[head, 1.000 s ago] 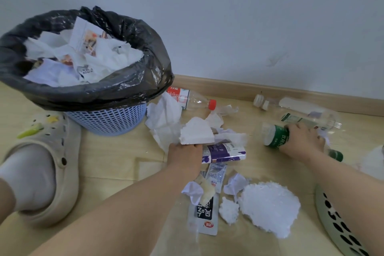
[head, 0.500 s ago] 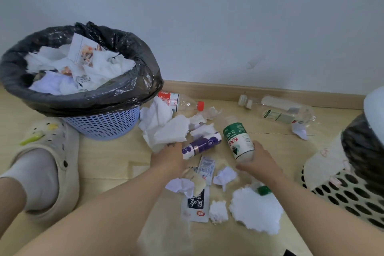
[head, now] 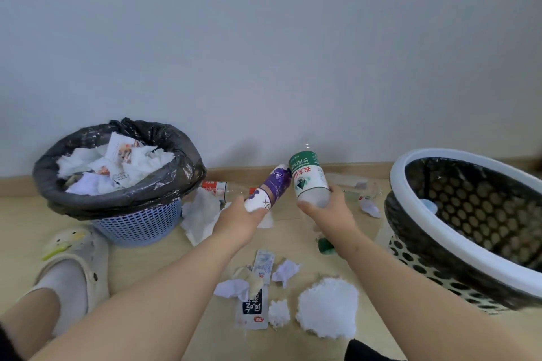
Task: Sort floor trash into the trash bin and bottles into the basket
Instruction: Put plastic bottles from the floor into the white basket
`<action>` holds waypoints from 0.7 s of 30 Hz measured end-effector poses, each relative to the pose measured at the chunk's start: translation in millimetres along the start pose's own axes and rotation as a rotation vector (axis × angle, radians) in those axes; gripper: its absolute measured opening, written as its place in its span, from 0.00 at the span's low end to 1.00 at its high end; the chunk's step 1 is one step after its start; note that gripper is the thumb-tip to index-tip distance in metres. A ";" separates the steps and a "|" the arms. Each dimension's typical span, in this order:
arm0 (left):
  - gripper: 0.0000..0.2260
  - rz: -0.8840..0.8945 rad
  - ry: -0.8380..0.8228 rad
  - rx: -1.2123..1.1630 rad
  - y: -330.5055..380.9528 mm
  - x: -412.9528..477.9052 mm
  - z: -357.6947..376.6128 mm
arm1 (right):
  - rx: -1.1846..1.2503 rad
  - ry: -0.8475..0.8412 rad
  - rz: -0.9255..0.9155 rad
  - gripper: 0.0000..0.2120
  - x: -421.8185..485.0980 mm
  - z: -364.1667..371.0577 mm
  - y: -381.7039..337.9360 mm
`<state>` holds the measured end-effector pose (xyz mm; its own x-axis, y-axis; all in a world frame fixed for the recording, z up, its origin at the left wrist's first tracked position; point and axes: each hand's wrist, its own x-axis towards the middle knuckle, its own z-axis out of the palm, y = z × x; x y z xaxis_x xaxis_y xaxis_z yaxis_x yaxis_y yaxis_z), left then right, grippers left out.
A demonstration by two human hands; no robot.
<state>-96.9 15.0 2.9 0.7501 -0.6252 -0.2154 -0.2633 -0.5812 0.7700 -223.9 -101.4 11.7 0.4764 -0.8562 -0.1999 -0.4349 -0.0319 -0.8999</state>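
The clear plastic bottle with a green-and-white label (head: 308,182) is held off the pale wooden floor (head: 164,255), tilted with its far end toward the grey wall (head: 264,53); the right hand (head: 330,215) grips its near end, fingers and thumb curled round it. Just beside it on the left, a purple-and-white cylindrical container (head: 271,189) is gripped at its near end by the left hand (head: 239,221), its far tip close against the bottle's label; whether they touch cannot be told. The white-rimmed perforated plastic basket with a dark liner (head: 440,153) stands at the right, near the right forearm. The blue lattice trash bin lined with a black bag (head: 137,227) stands at the left, filled with white tissues and paper. Between the forearms on the floor lie a large crumpled white tissue (head: 327,306), smaller paper scraps and a black-and-white sachet (head: 252,308). A clear bottle with a red label (head: 218,188) lies near the bin, and another clear bottle (head: 362,187) lies by the baseboard.
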 end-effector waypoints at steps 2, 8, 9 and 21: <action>0.17 0.043 0.054 -0.052 24.1 -9.9 -9.0 | 0.045 0.022 -0.064 0.37 -11.8 -15.7 -19.9; 0.15 0.179 0.097 -0.119 104.3 -34.5 -28.6 | 0.063 0.111 -0.240 0.37 -42.1 -94.4 -70.9; 0.14 0.191 0.085 -0.112 118.4 -40.5 -28.2 | 0.060 0.126 -0.243 0.37 -47.4 -109.0 -74.7; 0.19 0.261 -0.178 -0.024 213.8 -121.0 48.8 | -0.046 0.381 -0.098 0.35 -105.4 -236.7 -31.2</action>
<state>-273.5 -58.9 164.3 0.5404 -0.8343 -0.1092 -0.4164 -0.3779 0.8269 -441.4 -132.3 152.5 0.2030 -0.9778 0.0522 -0.4393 -0.1386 -0.8876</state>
